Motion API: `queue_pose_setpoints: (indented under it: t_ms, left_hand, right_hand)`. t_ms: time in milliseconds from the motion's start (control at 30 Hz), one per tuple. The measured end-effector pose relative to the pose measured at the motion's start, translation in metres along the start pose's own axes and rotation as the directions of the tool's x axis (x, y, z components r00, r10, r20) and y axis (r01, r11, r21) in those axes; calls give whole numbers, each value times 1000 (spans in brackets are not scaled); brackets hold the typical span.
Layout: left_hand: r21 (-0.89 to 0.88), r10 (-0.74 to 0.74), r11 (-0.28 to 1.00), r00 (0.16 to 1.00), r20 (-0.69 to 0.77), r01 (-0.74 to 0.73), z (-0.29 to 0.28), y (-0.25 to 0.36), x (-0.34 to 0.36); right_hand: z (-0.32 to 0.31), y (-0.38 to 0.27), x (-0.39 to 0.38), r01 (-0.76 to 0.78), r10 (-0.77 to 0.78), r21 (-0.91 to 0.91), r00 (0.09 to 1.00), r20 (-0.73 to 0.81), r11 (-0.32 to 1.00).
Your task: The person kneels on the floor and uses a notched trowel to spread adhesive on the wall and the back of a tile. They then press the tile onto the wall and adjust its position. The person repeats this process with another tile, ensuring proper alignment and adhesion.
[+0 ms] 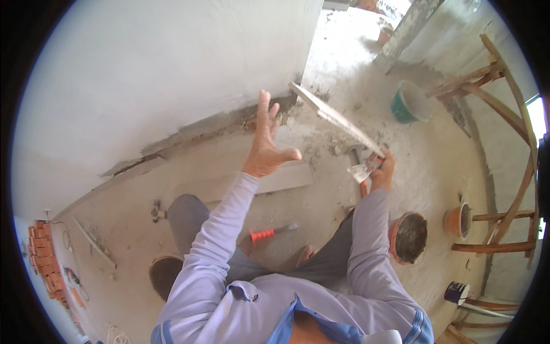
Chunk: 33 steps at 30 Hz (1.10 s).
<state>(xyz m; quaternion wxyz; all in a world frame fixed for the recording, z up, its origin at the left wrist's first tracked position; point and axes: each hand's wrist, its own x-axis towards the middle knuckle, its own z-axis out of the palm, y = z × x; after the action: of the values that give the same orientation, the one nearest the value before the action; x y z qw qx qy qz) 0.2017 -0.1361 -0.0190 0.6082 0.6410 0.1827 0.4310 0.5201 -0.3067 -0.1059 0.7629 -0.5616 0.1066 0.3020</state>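
Observation:
My left hand [268, 140] is raised in front of the lower white wall [172, 69], its fingers spread and nothing in them. My right hand [382, 171] grips the near end of a long, thin, pale strip [338, 119], which slants up and left toward the wall corner. A small whitish, mortar-smeared piece [359, 172] shows beside that hand's fingers; whether it is held too I cannot tell. Below the right hand lies a hammer [363, 186] with an orange handle, partly hidden. On the floor between my knees lies a chisel [269, 234] with a red grip.
A pale flat strip [286, 179] lies along the wall base. Mortar-filled orange bucket [393, 238] stands by my right arm, a smaller bucket [452, 221] beyond, green bucket [404, 109] farther off. Left are another hammer [157, 212], dark bucket [157, 269] and bricks [46, 252]. Wooden trestle [507, 114] stands right.

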Motion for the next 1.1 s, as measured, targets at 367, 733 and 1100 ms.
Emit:
queue_pose_setpoints:
  t_ms: [367, 733, 1100]
  left_hand:
    - [-234, 109, 961, 978, -177, -150, 64, 95, 17]
    - [-293, 213, 889, 885, -415, -351, -3, 37, -4]
    - [-368, -302, 929, 656, -692, 40, -22, -53, -68]
  right_hand:
    - [11, 58, 11, -489, 371, 244, 837, 402, 838]
    - [55, 85, -88, -331, 308, 65, 922, 233, 941]
    - [118, 125, -204, -387, 372, -40, 849, 374, 921]
